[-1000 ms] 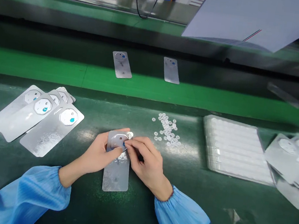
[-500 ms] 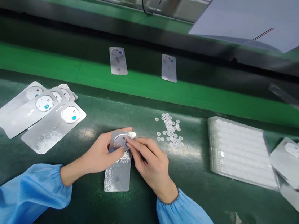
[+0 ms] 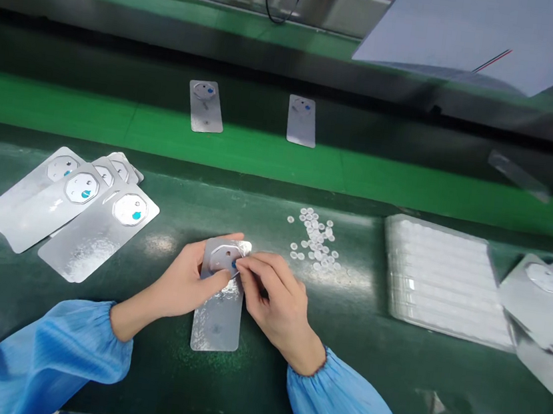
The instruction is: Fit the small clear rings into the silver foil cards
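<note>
A silver rectangular plate (image 3: pixel 217 321) with rounded corners lies in front of me, its long side pointing toward me. My left hand (image 3: pixel 195 282) is closed on the plate's left edge, thumb on top and fingers around the far side. Near the plate's upper end is a round recessed area (image 3: pixel 220 258) with a dark hole and a small blue spot (image 3: pixel 234 263). The fingertips of my right hand (image 3: pixel 278 298) are pinched together at this blue spot. Whatever they hold is too small or hidden to make out.
Several silver plates (image 3: pixel 102 232) with blue marks overlap on the left. Small clear discs (image 3: pixel 320 239) lie scattered right of centre, beside a stack of clear plastic trays (image 3: pixel 449 282). More plates (image 3: pixel 530 298) lie far right. Two plates (image 3: pixel 206 114) rest on the green conveyor belt (image 3: pixel 247 153).
The two plates on the green belt have shifted left. Both hands stay at the held plate, and the right fingertips have barely moved on it.
</note>
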Motion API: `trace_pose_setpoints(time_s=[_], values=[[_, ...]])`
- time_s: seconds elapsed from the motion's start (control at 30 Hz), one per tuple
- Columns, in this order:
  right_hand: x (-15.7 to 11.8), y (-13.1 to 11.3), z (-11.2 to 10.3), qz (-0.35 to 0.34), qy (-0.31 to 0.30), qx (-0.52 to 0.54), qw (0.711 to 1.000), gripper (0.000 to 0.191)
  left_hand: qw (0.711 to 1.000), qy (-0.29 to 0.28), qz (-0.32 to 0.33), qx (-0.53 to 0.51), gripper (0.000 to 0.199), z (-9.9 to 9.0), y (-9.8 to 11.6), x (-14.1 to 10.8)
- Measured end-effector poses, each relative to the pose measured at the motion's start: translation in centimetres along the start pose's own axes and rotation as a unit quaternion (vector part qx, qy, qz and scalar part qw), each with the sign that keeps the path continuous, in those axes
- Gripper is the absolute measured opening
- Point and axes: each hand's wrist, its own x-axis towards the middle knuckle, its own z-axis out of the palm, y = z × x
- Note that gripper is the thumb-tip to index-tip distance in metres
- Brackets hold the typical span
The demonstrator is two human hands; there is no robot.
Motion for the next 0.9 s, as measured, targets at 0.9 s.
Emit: trace_pose_setpoints(time_s=[0.9], values=[[-0.27,-0.39,-0.28,0.162,0.044,0.211,0.963,0.008,1.0,0.011,0.006,-0.024,0.059,-0.32,-0.12,0.13]])
